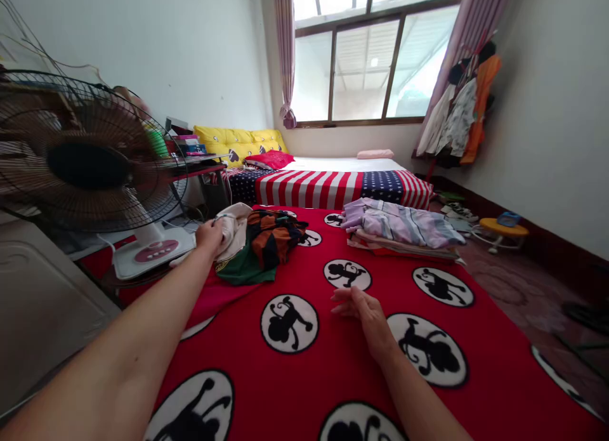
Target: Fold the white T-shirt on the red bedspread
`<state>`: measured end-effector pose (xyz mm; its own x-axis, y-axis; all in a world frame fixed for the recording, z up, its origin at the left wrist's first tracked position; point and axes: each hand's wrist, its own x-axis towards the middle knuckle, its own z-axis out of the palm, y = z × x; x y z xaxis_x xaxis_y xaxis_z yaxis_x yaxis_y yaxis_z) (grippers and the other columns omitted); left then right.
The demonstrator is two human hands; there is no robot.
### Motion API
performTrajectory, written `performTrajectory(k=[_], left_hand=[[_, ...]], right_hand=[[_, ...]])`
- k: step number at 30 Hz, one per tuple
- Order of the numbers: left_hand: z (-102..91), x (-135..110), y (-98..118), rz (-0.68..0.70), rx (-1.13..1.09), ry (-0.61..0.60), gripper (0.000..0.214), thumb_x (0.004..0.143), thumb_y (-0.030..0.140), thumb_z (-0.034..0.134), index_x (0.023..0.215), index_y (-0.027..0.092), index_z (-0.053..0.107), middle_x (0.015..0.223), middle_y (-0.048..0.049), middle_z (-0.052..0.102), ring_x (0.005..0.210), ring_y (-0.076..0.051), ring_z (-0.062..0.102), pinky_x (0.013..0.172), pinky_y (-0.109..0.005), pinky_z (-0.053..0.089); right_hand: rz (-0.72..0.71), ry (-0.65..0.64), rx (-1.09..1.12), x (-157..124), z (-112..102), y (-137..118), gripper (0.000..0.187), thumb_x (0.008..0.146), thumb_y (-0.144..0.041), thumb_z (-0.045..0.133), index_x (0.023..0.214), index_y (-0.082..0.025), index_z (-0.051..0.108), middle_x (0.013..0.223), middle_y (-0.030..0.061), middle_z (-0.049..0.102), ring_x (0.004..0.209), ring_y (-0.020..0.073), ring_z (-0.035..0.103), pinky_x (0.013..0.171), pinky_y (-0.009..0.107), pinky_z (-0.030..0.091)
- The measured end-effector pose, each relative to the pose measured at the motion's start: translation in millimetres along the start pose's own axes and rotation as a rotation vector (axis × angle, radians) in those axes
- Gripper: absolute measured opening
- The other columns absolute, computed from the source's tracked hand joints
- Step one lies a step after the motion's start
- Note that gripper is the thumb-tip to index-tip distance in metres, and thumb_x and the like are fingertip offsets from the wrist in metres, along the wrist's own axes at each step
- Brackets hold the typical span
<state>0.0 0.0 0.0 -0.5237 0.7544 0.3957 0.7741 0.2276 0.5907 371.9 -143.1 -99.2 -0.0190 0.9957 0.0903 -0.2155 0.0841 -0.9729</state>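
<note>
My left hand (210, 233) reaches far forward and is closed on a cream garment (234, 228) at the left of a loose heap of clothes. Beside the cream piece lie a green cloth (246, 268) and an orange and dark striped garment (276, 235). My right hand (364, 311) rests open on the red blanket with black monkey circles (304, 371), fingers stretched out and pointing left, holding nothing. A folded stack of pale striped clothes (399, 228) sits at the far right of the blanket, well beyond my right hand.
A black standing fan (80, 155) with a white base (152, 250) stands close on the left. Behind is a second bed with a flag-pattern cover (333, 187) and yellow cushions (238, 143). Clothes hang on the right wall (464, 111). A small yellow stool (502, 228) stands on the floor.
</note>
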Motion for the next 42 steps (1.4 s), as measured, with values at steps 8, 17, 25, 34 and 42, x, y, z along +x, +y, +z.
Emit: performTrajectory(k=[8, 17, 25, 34, 42], left_hand=[[-65.8, -40.6, 90.8, 0.459, -0.489, 0.218, 0.034, 0.095, 0.037, 0.047, 0.092, 0.007, 0.063, 0.085, -0.0017, 0.062, 0.078, -0.012, 0.05, 0.075, -0.023, 0.039], [-51.9, -217.0, 110.7, 0.857, -0.521, -0.747, 0.028, 0.082, 0.042, 0.066, 0.096, 0.019, 0.074, 0.092, -0.0056, 0.072, 0.083, -0.018, 0.065, 0.074, -0.026, 0.05], [26.8, -219.7, 75.5, 0.588, -0.466, -0.497, 0.063, 0.075, 0.025, 0.071, 0.134, 0.015, 0.053, 0.135, -0.0164, 0.052, 0.124, -0.029, 0.051, 0.1, -0.042, 0.045], [17.5, -260.8, 81.3, 0.963, -0.696, -0.336, 0.022, 0.087, 0.012, 0.054, 0.099, 0.02, 0.071, 0.092, -0.0064, 0.066, 0.088, -0.017, 0.061, 0.079, -0.029, 0.051], [-12.6, -294.3, 98.9, 1.443, -0.714, -0.389, 0.028, 0.089, 0.021, 0.056, 0.116, 0.016, 0.059, 0.088, -0.0056, 0.069, 0.079, -0.017, 0.061, 0.073, -0.029, 0.05]], right_hand=[[0.004, 0.0, 0.032, -2.2, 1.2, -6.8, 0.057, 0.075, -0.068, 0.062, 0.092, -0.013, 0.071, 0.092, 0.0109, 0.072, 0.068, 0.0195, 0.068, 0.061, 0.028, 0.05], [-0.083, 0.304, 0.506, 3.3, -32.7, -24.3, 0.059, 0.078, -0.074, 0.049, 0.101, -0.022, 0.067, 0.109, 0.0069, 0.069, 0.101, 0.0228, 0.064, 0.085, 0.037, 0.051], [-0.275, 0.424, -0.283, 13.2, -54.1, -13.8, 0.047, 0.078, -0.054, 0.06, 0.106, -0.017, 0.066, 0.112, 0.0109, 0.065, 0.107, 0.0266, 0.057, 0.096, 0.042, 0.042], [-0.357, 0.388, -1.064, -6.8, -20.7, -58.9, 0.046, 0.09, -0.053, 0.042, 0.113, -0.021, 0.064, 0.106, 0.0092, 0.067, 0.093, 0.0246, 0.06, 0.08, 0.037, 0.045], [-0.156, 0.077, -1.073, -12.6, -16.4, -83.8, 0.011, 0.073, -0.025, 0.058, 0.073, -0.022, 0.068, 0.066, 0.0, 0.065, 0.062, 0.0153, 0.058, 0.057, 0.025, 0.037]])
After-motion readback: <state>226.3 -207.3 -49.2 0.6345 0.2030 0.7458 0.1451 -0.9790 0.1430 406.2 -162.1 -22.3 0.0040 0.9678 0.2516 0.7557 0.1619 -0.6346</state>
